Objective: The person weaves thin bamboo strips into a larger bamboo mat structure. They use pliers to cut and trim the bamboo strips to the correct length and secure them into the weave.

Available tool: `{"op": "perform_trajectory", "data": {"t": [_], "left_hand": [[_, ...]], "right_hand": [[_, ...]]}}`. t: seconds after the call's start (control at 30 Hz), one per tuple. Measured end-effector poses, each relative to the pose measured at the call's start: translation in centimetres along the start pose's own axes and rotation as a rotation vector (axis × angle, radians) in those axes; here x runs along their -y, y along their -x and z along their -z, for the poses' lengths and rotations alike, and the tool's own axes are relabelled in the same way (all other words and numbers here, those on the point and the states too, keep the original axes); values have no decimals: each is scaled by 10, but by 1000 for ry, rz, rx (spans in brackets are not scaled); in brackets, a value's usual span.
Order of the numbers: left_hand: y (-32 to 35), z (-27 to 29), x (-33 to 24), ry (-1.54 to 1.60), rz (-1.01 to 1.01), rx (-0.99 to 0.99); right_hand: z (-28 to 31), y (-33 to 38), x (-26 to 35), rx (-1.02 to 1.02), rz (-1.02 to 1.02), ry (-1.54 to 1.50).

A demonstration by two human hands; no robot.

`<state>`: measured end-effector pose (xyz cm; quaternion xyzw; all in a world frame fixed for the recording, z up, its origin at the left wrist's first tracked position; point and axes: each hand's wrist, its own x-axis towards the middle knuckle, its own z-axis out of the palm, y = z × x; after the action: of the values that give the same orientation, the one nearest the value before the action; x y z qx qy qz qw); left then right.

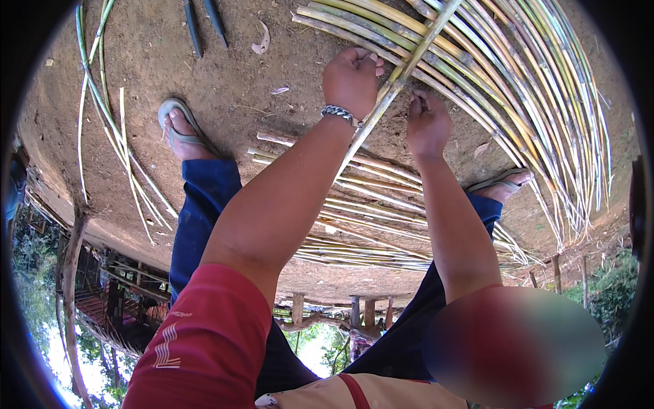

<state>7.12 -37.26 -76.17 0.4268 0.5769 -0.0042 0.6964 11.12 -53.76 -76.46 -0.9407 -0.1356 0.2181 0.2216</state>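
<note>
Long yellow-green canes [524, 88] lie side by side on the ground, fanning out at the far right. One cane [411, 69] crosses over them at a slant and runs back between my arms. My left hand [351, 80], with a chain bracelet at the wrist, is closed just left of this crossing cane, by the ends of the fanned canes. On the other side of it, my right hand [429, 126] is closed with thumb and fingertips together. Whatever either hand may hold is too small or hidden to make out.
More thin canes [381, 198] lie on the dirt between my feet. Loose green strips [122, 136] are scattered at the left. Two dark, slim tools [193, 27] rest at the far left, near a dry curled leaf [261, 37]. A wooden post [70, 273] stands at the left.
</note>
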Motion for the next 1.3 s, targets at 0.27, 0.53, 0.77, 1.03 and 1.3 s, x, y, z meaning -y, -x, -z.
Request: {"op": "perform_trajectory", "data": {"t": [0.27,0.53,0.77,1.03,1.3], "left_hand": [[-10,5,8,-196,-76,11],[-8,7,-1,-545,-189,-69],[-13,26,1,-763,-414,62],[-16,31,2,-1164,-730,189],[-10,19,6,-1185,-678,65]], "right_hand": [[-12,-11,15,-68,99,-47],[-8,0,16,-1,89,-143],[-10,-13,17,-76,38,-72],[-14,-12,24,-128,25,-67],[-5,-15,23,-3,-75,-77]]}}
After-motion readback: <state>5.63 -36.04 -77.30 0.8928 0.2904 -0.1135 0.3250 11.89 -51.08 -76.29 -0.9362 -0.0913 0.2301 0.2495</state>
